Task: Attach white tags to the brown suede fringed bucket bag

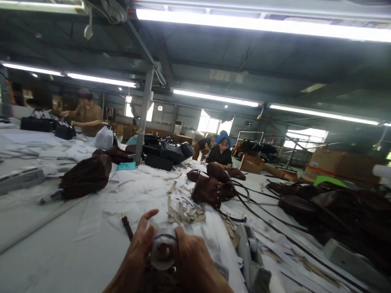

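Observation:
Between my two hands, at the bottom middle, is a round, whitish, translucent piece (164, 253) with a dark item under it; its exact kind is unclear. My left hand (136, 252) grips its left side, thumb close against it and one finger stretched forward. From the right, my right hand (194, 254) is closed on it with bent fingers, partly hiding the dark item. A dark brown strap (126, 226) with a metal buckle sticks out beyond my left hand. Ahead lies a brown leather bag (207, 190) with long straps.
Beige strips (185, 211) and white paper cover the table (61, 244). A grey tape dispenser (250, 256) stands right of my hands. Brown bags (87, 175) lie left, more (342, 219) right, black bags (168, 152) behind a post (144, 118). Co-workers (220, 154) are across the table.

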The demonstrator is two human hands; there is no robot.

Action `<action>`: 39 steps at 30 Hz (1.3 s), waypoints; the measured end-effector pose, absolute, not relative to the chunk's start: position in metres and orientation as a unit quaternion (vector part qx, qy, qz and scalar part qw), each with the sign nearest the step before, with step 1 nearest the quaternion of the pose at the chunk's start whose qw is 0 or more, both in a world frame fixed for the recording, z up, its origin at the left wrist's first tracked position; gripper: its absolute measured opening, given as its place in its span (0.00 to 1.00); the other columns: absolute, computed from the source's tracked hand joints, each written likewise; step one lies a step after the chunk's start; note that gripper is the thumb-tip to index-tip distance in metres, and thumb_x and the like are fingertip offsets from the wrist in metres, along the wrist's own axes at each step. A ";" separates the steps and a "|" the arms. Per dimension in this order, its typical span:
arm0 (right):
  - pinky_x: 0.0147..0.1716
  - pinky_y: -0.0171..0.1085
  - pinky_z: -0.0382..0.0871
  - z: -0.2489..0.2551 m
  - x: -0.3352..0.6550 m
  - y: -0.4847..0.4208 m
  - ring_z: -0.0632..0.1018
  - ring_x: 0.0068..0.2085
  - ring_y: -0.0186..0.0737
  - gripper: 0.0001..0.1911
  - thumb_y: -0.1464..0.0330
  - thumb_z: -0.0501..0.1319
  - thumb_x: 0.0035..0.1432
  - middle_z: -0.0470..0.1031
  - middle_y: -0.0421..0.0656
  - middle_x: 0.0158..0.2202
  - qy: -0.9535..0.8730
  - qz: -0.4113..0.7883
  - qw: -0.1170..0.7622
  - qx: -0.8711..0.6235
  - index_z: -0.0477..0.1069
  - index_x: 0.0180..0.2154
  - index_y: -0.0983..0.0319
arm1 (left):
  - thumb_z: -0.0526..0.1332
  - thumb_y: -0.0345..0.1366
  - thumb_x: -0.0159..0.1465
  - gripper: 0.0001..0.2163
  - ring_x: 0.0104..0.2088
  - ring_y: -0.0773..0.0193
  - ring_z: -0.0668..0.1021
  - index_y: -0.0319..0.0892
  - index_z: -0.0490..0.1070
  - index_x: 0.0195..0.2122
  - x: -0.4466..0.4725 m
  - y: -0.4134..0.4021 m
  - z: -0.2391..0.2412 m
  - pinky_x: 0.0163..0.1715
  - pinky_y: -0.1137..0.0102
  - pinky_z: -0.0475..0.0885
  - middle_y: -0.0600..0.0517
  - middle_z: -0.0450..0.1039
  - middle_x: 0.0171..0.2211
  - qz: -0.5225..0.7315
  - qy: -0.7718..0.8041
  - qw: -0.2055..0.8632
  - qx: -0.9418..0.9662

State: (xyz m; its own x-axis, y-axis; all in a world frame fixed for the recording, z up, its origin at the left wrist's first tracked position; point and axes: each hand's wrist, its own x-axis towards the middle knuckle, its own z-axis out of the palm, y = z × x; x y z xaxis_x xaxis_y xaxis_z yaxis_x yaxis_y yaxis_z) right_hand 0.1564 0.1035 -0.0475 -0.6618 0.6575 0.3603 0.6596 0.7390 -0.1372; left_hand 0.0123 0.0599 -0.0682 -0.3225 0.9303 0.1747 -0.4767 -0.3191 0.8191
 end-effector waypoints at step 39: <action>0.15 0.37 0.43 -0.102 0.180 0.129 0.74 0.17 0.40 0.15 0.54 0.57 0.57 0.76 0.39 0.20 -0.901 -0.091 0.213 -0.368 0.66 0.33 0.59 | 0.59 0.61 0.54 0.24 0.16 0.69 0.63 0.42 0.68 0.34 0.032 0.085 -0.067 0.17 0.76 0.55 0.59 0.62 0.15 0.639 0.439 0.437 0.456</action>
